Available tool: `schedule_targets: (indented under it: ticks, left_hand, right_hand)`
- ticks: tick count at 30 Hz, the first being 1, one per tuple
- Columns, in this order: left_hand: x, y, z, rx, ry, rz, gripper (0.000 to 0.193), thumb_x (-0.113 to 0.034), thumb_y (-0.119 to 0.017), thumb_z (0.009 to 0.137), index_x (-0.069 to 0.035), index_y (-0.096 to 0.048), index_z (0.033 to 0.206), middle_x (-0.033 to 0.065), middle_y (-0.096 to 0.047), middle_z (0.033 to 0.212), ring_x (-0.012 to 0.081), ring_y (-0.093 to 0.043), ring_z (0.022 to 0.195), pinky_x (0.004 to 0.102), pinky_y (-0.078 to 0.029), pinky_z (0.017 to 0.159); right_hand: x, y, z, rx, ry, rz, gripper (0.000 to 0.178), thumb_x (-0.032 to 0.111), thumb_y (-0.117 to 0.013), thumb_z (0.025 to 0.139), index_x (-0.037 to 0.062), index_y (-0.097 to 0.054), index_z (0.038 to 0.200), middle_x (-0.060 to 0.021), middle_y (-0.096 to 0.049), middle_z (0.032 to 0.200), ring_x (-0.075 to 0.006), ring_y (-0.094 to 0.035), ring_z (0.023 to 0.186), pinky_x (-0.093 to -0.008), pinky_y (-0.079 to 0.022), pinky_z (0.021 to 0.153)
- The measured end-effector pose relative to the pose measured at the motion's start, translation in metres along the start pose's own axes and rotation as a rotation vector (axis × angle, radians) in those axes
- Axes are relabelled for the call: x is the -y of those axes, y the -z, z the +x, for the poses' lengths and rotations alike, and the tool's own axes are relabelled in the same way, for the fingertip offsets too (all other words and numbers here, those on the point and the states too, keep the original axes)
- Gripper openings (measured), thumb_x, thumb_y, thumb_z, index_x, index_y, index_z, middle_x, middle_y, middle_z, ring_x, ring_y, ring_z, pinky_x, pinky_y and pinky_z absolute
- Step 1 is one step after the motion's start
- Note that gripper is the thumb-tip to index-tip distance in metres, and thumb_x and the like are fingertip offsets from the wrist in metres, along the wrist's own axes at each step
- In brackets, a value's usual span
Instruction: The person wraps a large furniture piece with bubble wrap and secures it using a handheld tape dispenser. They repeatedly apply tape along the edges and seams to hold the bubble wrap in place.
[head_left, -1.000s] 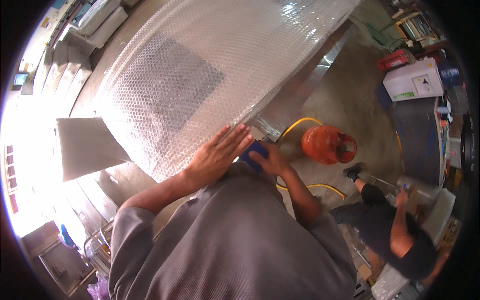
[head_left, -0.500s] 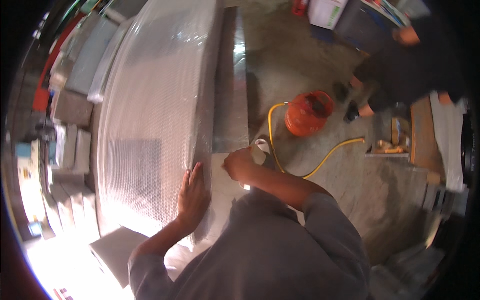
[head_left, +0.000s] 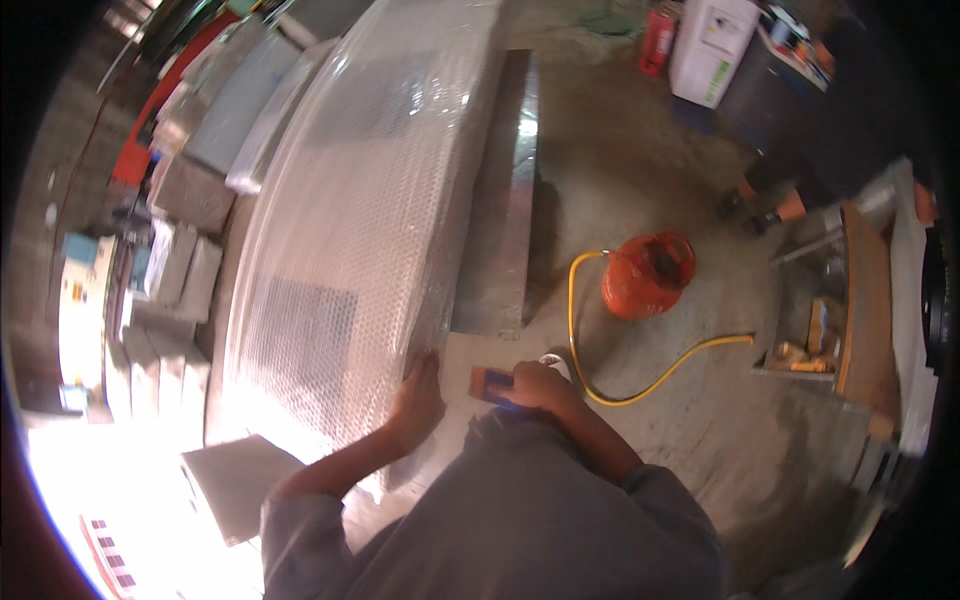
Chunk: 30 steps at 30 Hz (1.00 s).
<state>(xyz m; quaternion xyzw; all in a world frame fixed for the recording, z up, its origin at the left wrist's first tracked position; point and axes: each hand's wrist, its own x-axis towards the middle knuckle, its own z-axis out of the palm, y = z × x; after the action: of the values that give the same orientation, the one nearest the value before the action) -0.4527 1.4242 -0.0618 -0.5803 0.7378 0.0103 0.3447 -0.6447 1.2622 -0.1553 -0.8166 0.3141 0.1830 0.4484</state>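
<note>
A large panel wrapped in clear bubble wrap (head_left: 360, 230) stretches away from me across the middle. My left hand (head_left: 415, 400) lies flat against its near edge, fingers spread. My right hand (head_left: 540, 385) is closed around a small orange and blue tool (head_left: 492, 384), held just to the right of the panel's corner. A grey metal sheet (head_left: 500, 200) runs under the panel's right side.
An orange gas cylinder (head_left: 645, 275) with a yellow hose (head_left: 660, 365) stands on the concrete floor to the right. Another person's feet (head_left: 760, 205) show beyond it, near a wooden bench (head_left: 860, 300). Stacked wrapped units (head_left: 170, 270) line the left. A red extinguisher (head_left: 655, 40) stands far back.
The view has swung, so the panel now runs more upright in the picture. My left hand stays on the panel's edge. The orange and blue tool now shows in my right hand.
</note>
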Motion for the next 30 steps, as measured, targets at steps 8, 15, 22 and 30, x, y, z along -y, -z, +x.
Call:
schedule_targets:
  ticks: [8, 15, 22, 30]
  left_hand:
    - [-0.021, 0.022, -0.038, -0.500, 0.258, -0.549, 0.063, -0.026, -0.073, 0.091, -0.002, -0.056, 0.146, 0.0222, -0.045, 0.159, 0.0391, -0.034, 0.153, 0.0558, -0.022, 0.128]
    - [-0.097, 0.009, -0.113, -0.363, 1.126, -0.696, 0.075, -0.021, -0.073, 0.094, 0.000, -0.040, 0.157, 0.0223, -0.036, 0.165, 0.0373, -0.030, 0.156, 0.0519, -0.023, 0.128]
    - [-0.135, 0.052, -0.105, -0.699, 1.172, -0.988, 0.065, -0.023, -0.074, 0.093, -0.001, -0.051, 0.150, 0.0195, -0.049, 0.157, 0.0403, -0.039, 0.150, 0.0511, -0.033, 0.122]
    - [-0.124, 0.055, -0.114, -0.746, 0.845, -2.552, 0.043, -0.029, -0.060, 0.109, 0.003, -0.065, 0.137, 0.0123, -0.073, 0.119, 0.0175, -0.068, 0.109, 0.0333, -0.053, 0.098]
  right_hand:
    - [-0.063, 0.043, -0.020, -0.126, 0.138, 0.287, 0.069, 0.063, -0.066, 0.093, -0.0052, -0.074, 0.100, -0.0285, -0.073, 0.092, -0.0432, -0.074, 0.092, -0.0489, -0.056, 0.081]
    - [-0.082, 0.064, -0.033, -0.156, -0.014, 0.283, 0.060, 0.052, -0.072, 0.094, -0.0080, -0.072, 0.091, -0.0251, -0.072, 0.082, -0.0381, -0.074, 0.079, -0.0453, -0.054, 0.073]
    - [-0.007, 0.079, -0.049, 0.077, 0.397, 0.140, 0.067, 0.056, -0.078, 0.088, -0.0051, -0.070, 0.112, -0.0236, -0.074, 0.093, -0.0377, -0.075, 0.086, -0.0430, -0.057, 0.076]
    - [0.070, 0.040, -0.102, 0.156, 0.729, 0.108, 0.081, 0.058, -0.084, 0.082, -0.0020, -0.062, 0.132, -0.0242, -0.074, 0.102, -0.0407, -0.076, 0.095, -0.0444, -0.060, 0.078]
